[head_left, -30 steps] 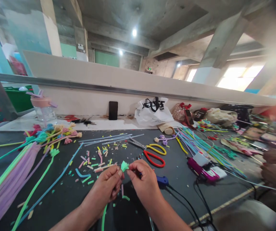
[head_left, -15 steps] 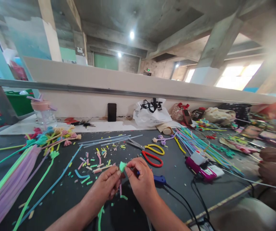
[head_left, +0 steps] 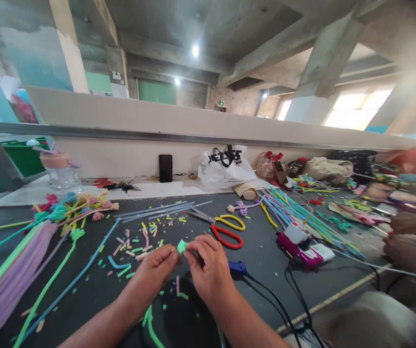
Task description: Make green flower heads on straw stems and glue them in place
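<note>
Both my hands meet above the front middle of the dark table. My left hand (head_left: 160, 266) pinches a small mint-green chenille-stem flower head (head_left: 182, 247) from the left. The fingertips of my right hand (head_left: 210, 270) grip the same piece from the other side. A green chenille stem (head_left: 151, 326) hangs below my left hand; whether it joins the flower is hidden. Scissors (head_left: 226, 231) with one yellow and one red handle lie opened beyond my right hand. Beside my right wrist is a blue-handled corded tool (head_left: 237, 268), its front end hidden. Short cut chenille pieces (head_left: 135, 251) lie scattered left of my hands.
Finished chenille flowers (head_left: 73, 205) and bundled lilac stems (head_left: 22, 266) lie at left. A jar (head_left: 61, 176), phone (head_left: 165, 168) and white bag (head_left: 226, 169) stand along the back. A magenta power strip (head_left: 298, 251) with cords lies right, near a co-worker's hands (head_left: 407, 237).
My hands stay pinched on the green flower head, with small shifts of the fingers. The whole view has moved slightly, so things appear a little further left.
</note>
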A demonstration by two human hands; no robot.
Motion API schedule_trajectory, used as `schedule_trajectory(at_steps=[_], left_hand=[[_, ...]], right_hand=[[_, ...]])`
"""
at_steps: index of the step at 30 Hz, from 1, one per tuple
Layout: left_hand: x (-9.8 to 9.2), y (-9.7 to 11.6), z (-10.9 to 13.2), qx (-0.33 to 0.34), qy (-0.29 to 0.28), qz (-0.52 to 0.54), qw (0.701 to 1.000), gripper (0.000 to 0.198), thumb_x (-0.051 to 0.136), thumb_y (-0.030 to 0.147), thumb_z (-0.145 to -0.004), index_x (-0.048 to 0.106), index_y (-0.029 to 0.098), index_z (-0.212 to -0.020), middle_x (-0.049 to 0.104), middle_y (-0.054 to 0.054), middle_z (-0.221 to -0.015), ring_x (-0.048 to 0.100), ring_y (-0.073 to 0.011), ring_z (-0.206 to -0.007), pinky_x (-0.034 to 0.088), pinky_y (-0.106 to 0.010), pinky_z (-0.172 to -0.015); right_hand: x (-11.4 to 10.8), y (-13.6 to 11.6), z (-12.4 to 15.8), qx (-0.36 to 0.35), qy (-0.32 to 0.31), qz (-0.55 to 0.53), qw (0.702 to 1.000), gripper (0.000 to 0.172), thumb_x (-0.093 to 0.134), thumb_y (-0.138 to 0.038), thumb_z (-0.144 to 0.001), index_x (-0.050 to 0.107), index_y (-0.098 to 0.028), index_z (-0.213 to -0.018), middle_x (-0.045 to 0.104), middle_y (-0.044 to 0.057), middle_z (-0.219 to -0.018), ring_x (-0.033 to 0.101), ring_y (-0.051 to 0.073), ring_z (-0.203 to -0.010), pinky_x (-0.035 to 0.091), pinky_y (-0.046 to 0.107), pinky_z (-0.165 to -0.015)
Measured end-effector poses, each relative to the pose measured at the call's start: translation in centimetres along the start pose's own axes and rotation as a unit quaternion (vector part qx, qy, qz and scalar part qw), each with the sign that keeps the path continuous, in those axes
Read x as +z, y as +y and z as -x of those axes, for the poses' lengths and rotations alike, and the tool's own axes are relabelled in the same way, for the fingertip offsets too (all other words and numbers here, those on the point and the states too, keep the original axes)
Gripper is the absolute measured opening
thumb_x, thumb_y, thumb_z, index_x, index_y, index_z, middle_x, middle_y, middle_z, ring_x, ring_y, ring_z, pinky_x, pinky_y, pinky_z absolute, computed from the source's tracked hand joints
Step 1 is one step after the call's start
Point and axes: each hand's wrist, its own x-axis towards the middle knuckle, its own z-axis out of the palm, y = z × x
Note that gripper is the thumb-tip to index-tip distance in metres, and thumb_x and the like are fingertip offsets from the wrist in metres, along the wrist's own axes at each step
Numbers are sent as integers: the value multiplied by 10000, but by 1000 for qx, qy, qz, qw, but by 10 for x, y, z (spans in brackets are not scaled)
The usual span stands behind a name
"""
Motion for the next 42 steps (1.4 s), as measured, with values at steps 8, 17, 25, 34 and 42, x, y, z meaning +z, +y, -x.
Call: schedule_trajectory(at_steps=[8,17,25,34,42], left_hand=[[-1,0,5,-19,3,59,998,333,525,440,-814,433,180,-630,255,87,-495,188,-68,-462,120,-216,-434],[2,5,11,-29,-14,112,993,368,549,470,-784,400,186,-603,259,98,-453,160,-50,-407,94,-198,-397],[-3,7,9,-19,-10,121,992,347,586,464,-770,474,170,-624,289,88,-463,202,-49,-415,128,-197,-405],[-9,10,9,-61,-17,220,974,292,577,412,-806,523,155,-678,257,95,-466,170,-33,-406,119,-183,-403],[-11,9,9,-70,-38,298,951,272,609,387,-783,522,151,-680,229,101,-474,114,-27,-407,85,-161,-381]], right_hand=[[1,-1,-3,-116,8,21,993,131,528,-50,-812,556,-175,-786,608,21,-716,568,146,-706,376,325,-716],[-1,-5,-7,-82,-29,-12,996,166,484,-89,-830,514,-185,-698,569,3,-665,541,140,-651,365,311,-684],[-7,-4,-8,-9,-36,-81,996,103,533,-136,-823,589,-195,-761,604,21,-730,584,153,-702,454,280,-658],[-10,-6,1,-80,-32,-6,996,315,465,-99,-883,562,-240,-1148,634,55,-927,597,173,-868,437,354,-791],[-5,-7,5,-106,-29,39,993,415,459,-72,-870,495,-224,-1254,622,72,-983,597,181,-904,426,366,-808]])
